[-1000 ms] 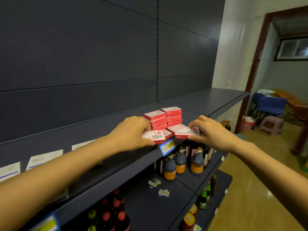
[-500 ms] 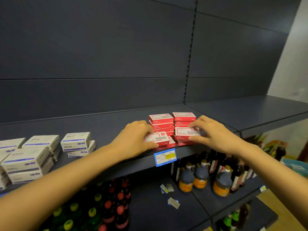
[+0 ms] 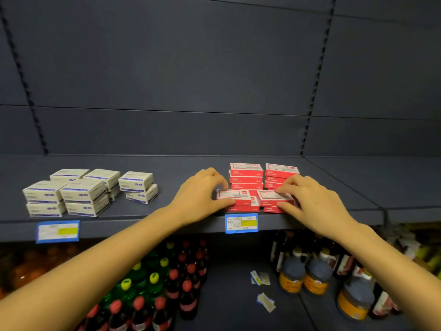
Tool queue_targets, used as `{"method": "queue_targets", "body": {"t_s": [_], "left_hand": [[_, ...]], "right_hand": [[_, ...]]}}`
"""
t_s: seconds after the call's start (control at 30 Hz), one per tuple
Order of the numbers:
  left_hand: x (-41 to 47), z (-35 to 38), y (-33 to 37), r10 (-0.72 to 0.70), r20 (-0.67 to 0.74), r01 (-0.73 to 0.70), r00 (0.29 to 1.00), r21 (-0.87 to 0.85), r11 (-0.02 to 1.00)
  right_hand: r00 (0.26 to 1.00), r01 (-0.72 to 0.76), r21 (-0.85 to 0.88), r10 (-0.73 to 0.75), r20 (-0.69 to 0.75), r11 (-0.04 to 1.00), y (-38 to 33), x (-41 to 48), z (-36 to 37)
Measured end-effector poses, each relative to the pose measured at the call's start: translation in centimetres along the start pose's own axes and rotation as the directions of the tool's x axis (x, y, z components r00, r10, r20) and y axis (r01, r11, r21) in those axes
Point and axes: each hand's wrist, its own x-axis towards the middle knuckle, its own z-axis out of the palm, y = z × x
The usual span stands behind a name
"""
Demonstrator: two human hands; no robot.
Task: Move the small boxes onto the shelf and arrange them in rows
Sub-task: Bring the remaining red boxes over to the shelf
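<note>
Where red boxes [image 3: 245,173] sit: shelf [image 3: 186,163] front, stacked in two rows.
Left hand [image 3: 200,197]: fingers curled, grips front-left box [image 3: 233,195].
Right hand [image 3: 312,201]: pinches front-right box [image 3: 270,196].
White boxes [image 3: 83,192]: far left, well apart.

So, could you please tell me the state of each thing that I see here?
Left hand, grips front left red stack.
Right hand, grips front right red stack.
Back red stacks, side by side, not gripped.
White boxes, stacked two high, untouched.
Bottles, upright on the lower shelf.
</note>
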Motion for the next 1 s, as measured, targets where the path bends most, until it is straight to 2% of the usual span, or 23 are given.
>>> {"method": "queue_targets", "body": {"t_s": [0.2,0.37,0.5,0.7,0.87,1.0], "left_hand": [[-2.6,-3.8,-2.0,-0.032,-0.132,0.06,0.991,0.217,0.974],[-7.6,-8.9,-5.4,-0.163,-0.208,0.237,0.964,0.406,0.883],[-13.3,-13.2,-8.3,-0.299,-0.27,0.394,0.915,0.446,0.803],[-22.2,-18.8,-13.0,-0.437,-0.344,0.556,0.831,0.475,0.683],[-29.2,-23.5,-17.5,-0.513,-0.363,0.628,0.778,0.494,0.602],[-34.5,-27.1,-21.5,-0.54,-0.384,0.66,0.749,0.5,0.56]], "right_hand": [[0.977,0.185,0.073,-0.175,-0.125,0.98,-3.6,3.3,-1.2],[0.91,0.401,0.166,-0.372,-0.185,0.901,-11.1,7.3,-2.2],[0.852,0.522,0.247,-0.488,-0.188,0.816,-18.4,9.3,-2.2],[0.781,0.623,0.311,-0.597,-0.186,0.718,-29.4,11.1,-2.3],[0.727,0.68,0.352,-0.657,-0.202,0.644,-39.9,11.9,-2.5],[0.712,0.688,0.391,-0.673,-0.201,0.612,-48.4,12.1,-2.1]]}}
